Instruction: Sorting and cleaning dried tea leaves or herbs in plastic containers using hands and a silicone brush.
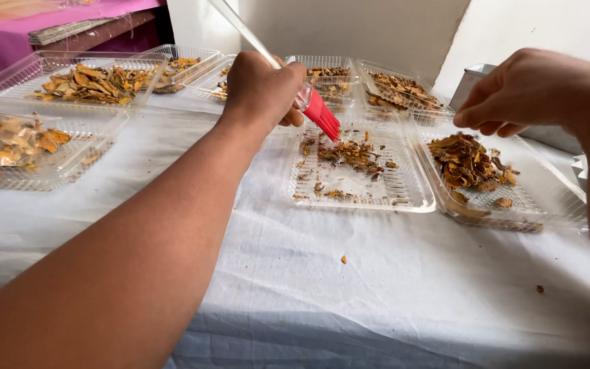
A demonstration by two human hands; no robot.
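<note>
Left hand (261, 89): closed around the clear handle of a brush (319, 113); fingers wrapped fully, no gap visible.
Brush: red bristles point down and right, tips at the far edge of the middle tray (404, 195), just above the crumbs.
Right hand (534, 89): raised above the right tray (548, 198); thumb and forefinger pinched together, other fingers curled. Whether anything sits in the pinch cannot be told.
Middle tray: clear plastic, ribbed floor. Holds a thin scatter of brown-orange flakes (349, 154), gathered mostly at the far centre; near half largely bare, with small crumbs along the left and front edges.
Right tray: touches the middle tray along its side. Holds a dense heap of dried pieces (469, 164) at its far left, a few loose bits nearer the front.
Left trays (35, 171): two trays holding yellow-orange dried slices, well apart from both hands.
Far trays (404, 89): a row behind the middle tray, each with dried pieces.
Cloth (377, 287): white, covers the table; a few stray crumbs lie on it in front of the trays.
Progress, judged: middle tray appears mostly swept out; the heap in the right tray suggests the bulk is already there.
Remaining, judged: the central scatter, the edge crumbs and the strays on the cloth.
</note>
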